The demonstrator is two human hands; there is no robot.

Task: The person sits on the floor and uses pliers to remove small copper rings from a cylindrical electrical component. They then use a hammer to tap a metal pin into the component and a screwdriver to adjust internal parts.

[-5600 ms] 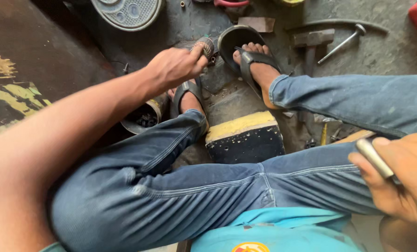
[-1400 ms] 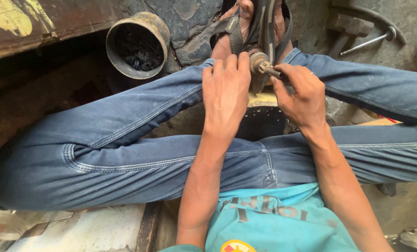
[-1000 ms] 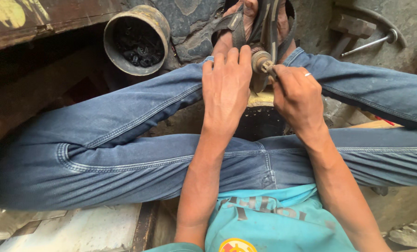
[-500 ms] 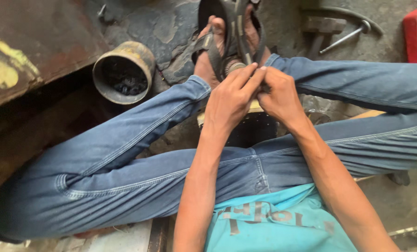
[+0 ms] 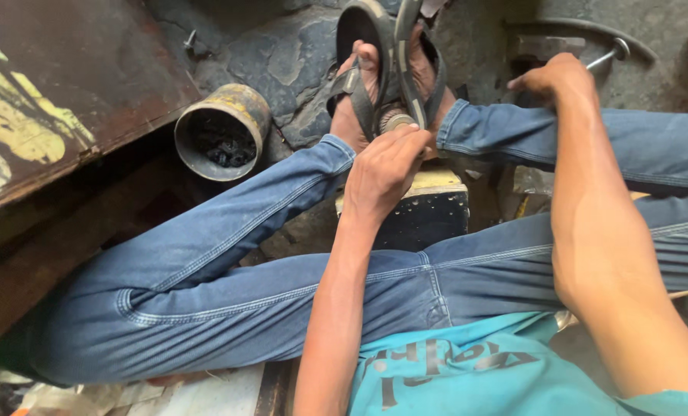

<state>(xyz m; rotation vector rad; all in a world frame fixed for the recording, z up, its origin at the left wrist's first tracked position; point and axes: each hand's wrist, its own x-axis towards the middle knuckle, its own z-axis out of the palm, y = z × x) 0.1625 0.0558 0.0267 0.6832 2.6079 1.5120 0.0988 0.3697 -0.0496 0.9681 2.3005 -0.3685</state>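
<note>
Small round metal part (image 5: 396, 122) sits centre-far, wedged between the two sandalled feet (image 5: 390, 77), just above a dark block with a yellow top (image 5: 428, 208). Left hand (image 5: 386, 173) fingers curled around the part, gripping it from the near side. Right hand (image 5: 556, 77) is well right of it, over the right jeans leg, fingers bent down beside a hammer (image 5: 606, 55) on the ground; can't tell if it's gripping anything. Rusty can (image 5: 220, 131) with dark bits inside, far left of the feet.
</note>
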